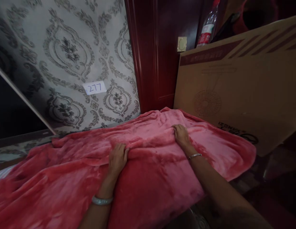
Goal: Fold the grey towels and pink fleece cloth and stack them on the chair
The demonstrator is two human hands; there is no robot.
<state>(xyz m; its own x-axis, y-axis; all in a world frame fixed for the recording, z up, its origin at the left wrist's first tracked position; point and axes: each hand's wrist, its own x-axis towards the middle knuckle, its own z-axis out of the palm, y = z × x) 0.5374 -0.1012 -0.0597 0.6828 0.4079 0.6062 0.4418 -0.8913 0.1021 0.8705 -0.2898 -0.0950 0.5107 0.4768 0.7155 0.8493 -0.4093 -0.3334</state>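
Observation:
A plush pink-red blanket [152, 178] spreads over a raised surface, wrinkled along its far side. My left hand [118, 157], with a pale bangle at the wrist, is closed on a fold of it near the middle. Farther right and a bit deeper, my right hand [180, 133] has its fingers curled into the same ridge of cloth; a thin silver bracelet circles that wrist. Between the two hands the fold runs roughly straight. What lies beneath the blanket is hidden.
Patterned wallpaper [74, 63] with a paper label [95, 87] reading 277 rises behind. A dark red door panel [157, 57] stands beside a large cardboard box [234, 86] at the right. A plastic bottle [206, 31] is by the box's top edge. A dark panel [14, 108] is at left.

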